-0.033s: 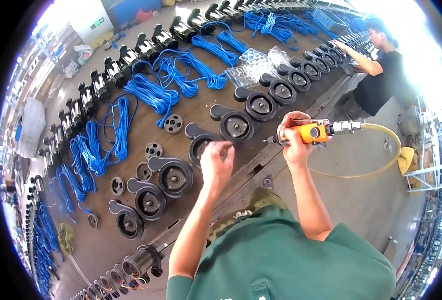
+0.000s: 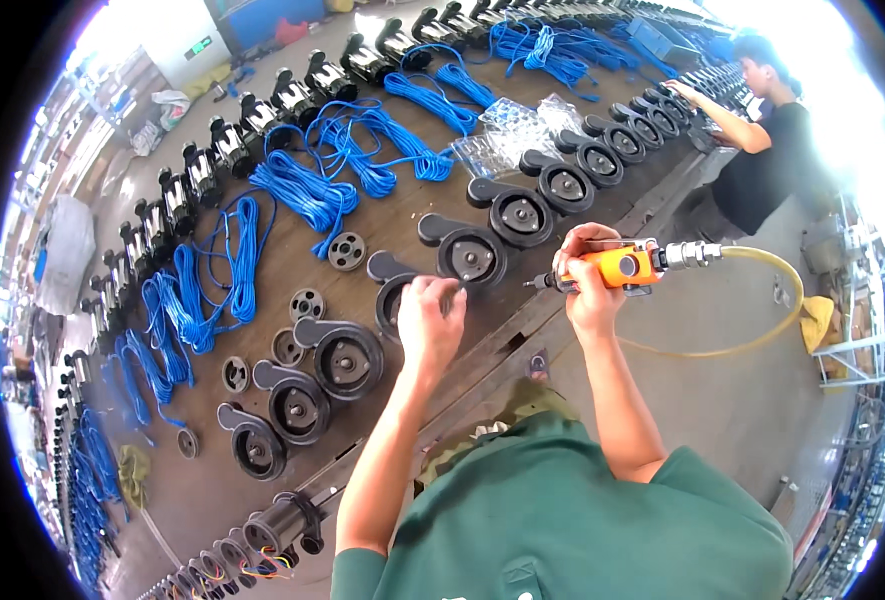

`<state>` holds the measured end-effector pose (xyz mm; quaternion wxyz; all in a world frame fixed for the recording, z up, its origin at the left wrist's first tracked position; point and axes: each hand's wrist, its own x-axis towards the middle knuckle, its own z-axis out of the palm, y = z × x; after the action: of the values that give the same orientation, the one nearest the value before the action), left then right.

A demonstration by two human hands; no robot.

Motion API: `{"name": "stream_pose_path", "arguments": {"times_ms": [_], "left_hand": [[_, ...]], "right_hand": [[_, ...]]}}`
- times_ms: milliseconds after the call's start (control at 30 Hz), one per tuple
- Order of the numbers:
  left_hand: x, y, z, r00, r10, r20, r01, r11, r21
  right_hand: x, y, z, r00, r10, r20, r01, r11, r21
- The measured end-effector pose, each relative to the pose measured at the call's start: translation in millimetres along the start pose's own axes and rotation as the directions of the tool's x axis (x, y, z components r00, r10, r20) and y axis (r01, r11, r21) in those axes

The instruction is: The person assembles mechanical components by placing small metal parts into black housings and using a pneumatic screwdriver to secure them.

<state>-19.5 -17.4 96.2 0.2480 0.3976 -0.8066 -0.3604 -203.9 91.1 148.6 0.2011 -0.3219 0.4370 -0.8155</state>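
While the right hand (image 2: pixel 590 285) grips the orange driver (image 2: pixel 617 268), left hand (image 2: pixel 428 318) fingers curl, pinching at a black housing (image 2: pixel 394 292) on the bench (image 2: pixel 442 190)

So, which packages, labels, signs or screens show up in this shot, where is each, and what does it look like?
Clear plastic bags: a crinkled heap on the far part of the workbench, between the blue cable coils and the row of black housings.
Green sign: small lit rectangle on a pale wall, far upper left.
White sack: bulky, on the floor at the left edge.
No screens or readable labels show.
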Motion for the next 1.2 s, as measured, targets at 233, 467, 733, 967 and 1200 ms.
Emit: {"name": "stream_pose_path", "arguments": {"times_ms": [233, 467, 733, 967, 1200], "left_hand": [[27, -3, 42, 0.997, 0.030, -0.074, 0.016, 0.834, 0.552], [39, 33, 37, 0.998, 0.033, -0.053, 0.003, 0.823, 0.567], [39, 23, 46, 0.998, 0.016, -0.060, 0.025, 0.776, 0.630], [59, 10, 38, 0.996, -0.090, 0.023, 0.065, 0.855, 0.515], [68, 12, 38, 0.987, -0.158, 0.042, 0.108, 0.822, 0.559]], "right_hand": [[65, 28, -58, 0.967, 0.081, 0.243, -0.107, 0.990, 0.095], [118, 38, -88, 0.908, 0.272, 0.318, -0.330, 0.932, 0.146], [119, 41, -72, 0.881, 0.272, 0.387, -0.367, 0.909, 0.198], [110, 41, -42, 0.897, 0.256, 0.361, -0.340, 0.921, 0.191], [96, 61, -6, 0.888, 0.253, 0.383, -0.330, 0.932, 0.150]]}}
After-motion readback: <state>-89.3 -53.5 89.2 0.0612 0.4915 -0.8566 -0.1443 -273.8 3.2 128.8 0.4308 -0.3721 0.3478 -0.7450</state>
